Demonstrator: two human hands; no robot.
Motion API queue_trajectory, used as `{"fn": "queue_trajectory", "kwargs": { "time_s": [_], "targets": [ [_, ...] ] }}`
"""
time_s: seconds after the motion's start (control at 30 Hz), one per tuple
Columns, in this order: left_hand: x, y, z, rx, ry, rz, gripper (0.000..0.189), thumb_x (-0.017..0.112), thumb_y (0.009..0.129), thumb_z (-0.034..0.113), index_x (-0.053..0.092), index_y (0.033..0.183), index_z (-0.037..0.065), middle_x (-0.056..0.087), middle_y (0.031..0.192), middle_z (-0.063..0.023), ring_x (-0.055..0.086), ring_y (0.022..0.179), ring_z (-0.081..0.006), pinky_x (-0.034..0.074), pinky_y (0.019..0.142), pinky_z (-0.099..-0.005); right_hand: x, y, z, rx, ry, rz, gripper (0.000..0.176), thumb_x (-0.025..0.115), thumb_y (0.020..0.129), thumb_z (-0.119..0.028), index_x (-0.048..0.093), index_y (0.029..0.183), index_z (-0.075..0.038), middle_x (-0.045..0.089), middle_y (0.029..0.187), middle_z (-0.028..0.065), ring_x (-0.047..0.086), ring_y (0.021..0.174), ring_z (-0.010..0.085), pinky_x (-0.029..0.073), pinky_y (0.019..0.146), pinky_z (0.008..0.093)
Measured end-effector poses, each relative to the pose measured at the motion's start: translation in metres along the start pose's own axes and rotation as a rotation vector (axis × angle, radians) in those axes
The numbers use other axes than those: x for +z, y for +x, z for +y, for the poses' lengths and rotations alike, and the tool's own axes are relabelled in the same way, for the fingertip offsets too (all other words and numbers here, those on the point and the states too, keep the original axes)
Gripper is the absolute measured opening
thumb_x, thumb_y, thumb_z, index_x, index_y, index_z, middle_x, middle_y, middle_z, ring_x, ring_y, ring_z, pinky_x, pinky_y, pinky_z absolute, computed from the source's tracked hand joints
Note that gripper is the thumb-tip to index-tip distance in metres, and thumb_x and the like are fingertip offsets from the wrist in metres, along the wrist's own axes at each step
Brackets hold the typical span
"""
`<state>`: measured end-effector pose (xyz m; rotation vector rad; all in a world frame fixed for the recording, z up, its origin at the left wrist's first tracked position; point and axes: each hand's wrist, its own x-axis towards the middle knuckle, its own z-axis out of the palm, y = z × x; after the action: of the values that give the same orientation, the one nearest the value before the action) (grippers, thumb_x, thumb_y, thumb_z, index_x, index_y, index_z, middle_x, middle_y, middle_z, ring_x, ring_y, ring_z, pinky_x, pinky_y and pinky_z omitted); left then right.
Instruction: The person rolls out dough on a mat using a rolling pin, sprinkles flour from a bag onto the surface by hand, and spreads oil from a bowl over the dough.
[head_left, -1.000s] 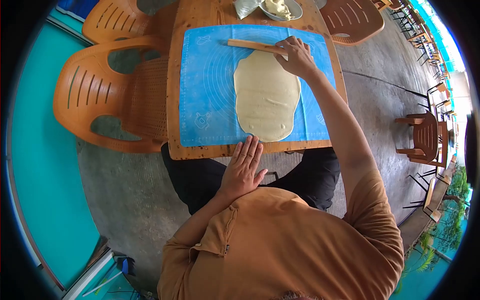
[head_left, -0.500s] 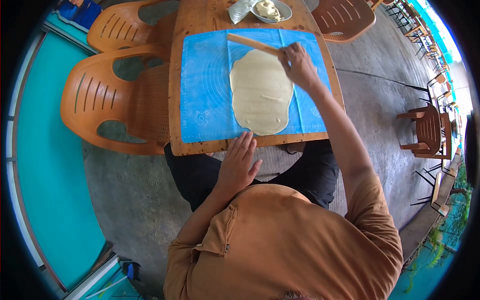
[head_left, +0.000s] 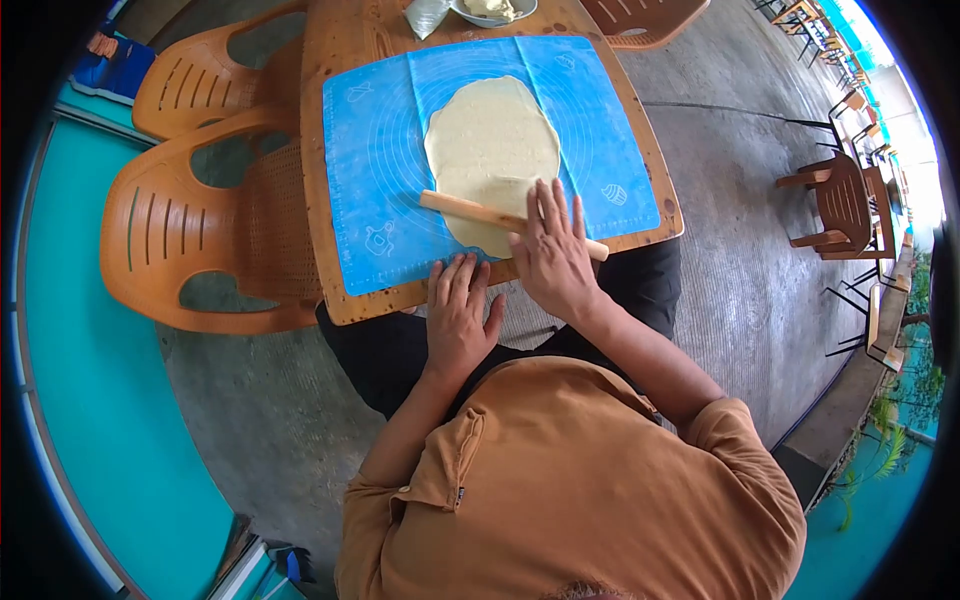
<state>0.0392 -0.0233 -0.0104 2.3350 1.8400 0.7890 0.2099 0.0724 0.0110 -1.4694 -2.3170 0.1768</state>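
A flat, oval sheet of dough [head_left: 490, 135] lies on a blue mat [head_left: 375, 160] on the wooden table. Across the near part of the dough rests a wooden rolling pin [head_left: 465, 207], slanting down to the right. My right hand [head_left: 557, 255] lies over the pin's right part with its fingers stretched forward, not wrapped round it. At the table's near edge, my left hand [head_left: 462, 315] touches the edge with its fingertips, its fingers apart and nothing held, close to the dough's near end.
At the table's far end are a bowl [head_left: 520, 12] of pale dough and a plastic bag [head_left: 427, 15]. Orange chairs [head_left: 205, 225] stand at the left, and another [head_left: 645, 20] at the far right corner. A brown chair [head_left: 840, 205] is further right.
My right hand has come down and nearer with the rolling pin, from above the dough's far end to its near part, and its grip has opened flat. The view has shifted.
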Motion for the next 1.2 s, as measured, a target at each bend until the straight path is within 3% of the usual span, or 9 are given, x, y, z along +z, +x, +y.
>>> {"fn": "queue_trajectory", "kwargs": {
  "time_s": [0.03,0.17,0.6,0.83,0.93,1.07,1.1,1.2],
  "targets": [
    [0.002,-0.001,-0.001,0.007,-0.005,-0.004,0.048,0.068,0.099,0.029,0.065,0.135,-0.004,0.058,0.144,-0.0217,0.051,0.14,-0.0379,0.034,0.124,-0.0583,0.001,0.007,-0.004,0.006,0.008,-0.069,0.072,0.045,0.109,-0.04,0.032,0.162,0.007,0.029,0.169,0.0306,0.015,0.163,0.0441,0.007,0.131,0.0593],
    [0.006,-0.002,-0.001,0.001,-0.01,0.011,0.048,0.067,0.1,0.03,0.066,0.135,-0.003,0.058,0.145,-0.0193,0.051,0.14,-0.038,0.034,0.123,-0.0592,0.021,0.029,-0.007,-0.05,-0.052,-0.023,0.073,0.033,0.113,-0.048,0.032,0.163,0.005,0.031,0.168,0.0306,0.017,0.162,0.044,0.007,0.131,0.0601],
    [0.011,-0.007,-0.005,0.022,0.034,-0.002,0.053,0.068,0.099,0.031,0.062,0.14,-0.003,0.056,0.148,-0.0196,0.049,0.142,-0.0379,0.033,0.124,-0.061,0.033,0.101,0.06,0.107,-0.047,-0.005,0.073,0.027,0.113,-0.051,0.028,0.167,-0.001,0.024,0.173,0.0248,0.011,0.164,0.0412,0.001,0.131,0.0602],
    [0.006,-0.003,-0.004,0.022,0.018,0.021,0.053,0.07,0.097,0.029,0.062,0.139,-0.003,0.056,0.147,-0.0198,0.049,0.142,-0.038,0.034,0.124,-0.0608,0.01,0.124,0.07,0.203,0.079,0.064,0.073,0.023,0.113,-0.053,0.035,0.165,-0.004,0.035,0.169,0.0239,0.021,0.161,0.0428,0.001,0.13,0.0629],
    [0.004,-0.007,-0.003,0.014,0.004,-0.003,0.052,0.07,0.097,0.028,0.063,0.138,-0.003,0.057,0.147,-0.02,0.051,0.141,-0.0381,0.035,0.124,-0.06,-0.004,0.099,0.047,0.123,0.026,0.092,0.073,0.025,0.113,-0.054,0.035,0.165,-0.003,0.036,0.168,0.0245,0.021,0.161,0.0427,0.002,0.13,0.063],
    [0.006,-0.005,-0.004,0.022,0.004,0.016,0.052,0.067,0.099,0.032,0.065,0.137,-0.003,0.057,0.147,-0.0201,0.051,0.14,-0.0379,0.035,0.124,-0.0596,0.026,0.059,0.04,0.017,-0.082,-0.028,0.071,0.031,0.113,-0.05,0.035,0.164,-0.001,0.031,0.171,0.0231,0.017,0.162,0.0415,0.005,0.13,0.0626],
    [0.006,-0.005,-0.004,0.025,0.006,0.023,0.052,0.066,0.1,0.033,0.065,0.137,-0.004,0.057,0.147,-0.02,0.051,0.141,-0.0379,0.035,0.124,-0.0597,0.025,0.059,0.042,-0.056,-0.154,0.011,0.07,0.03,0.113,-0.049,0.033,0.165,-0.001,0.028,0.172,0.0221,0.015,0.163,0.0411,0.005,0.131,0.0622],
    [0.006,-0.004,-0.003,0.02,0.026,-0.002,0.055,0.064,0.101,0.035,0.064,0.139,-0.004,0.057,0.147,-0.0199,0.05,0.142,-0.0381,0.034,0.124,-0.0598,0.026,0.076,0.055,-0.028,-0.154,0.016,0.07,0.03,0.113,-0.049,0.031,0.166,-0.003,0.027,0.173,0.0214,0.014,0.163,0.0407,0.004,0.131,0.0617]
  ]
}}
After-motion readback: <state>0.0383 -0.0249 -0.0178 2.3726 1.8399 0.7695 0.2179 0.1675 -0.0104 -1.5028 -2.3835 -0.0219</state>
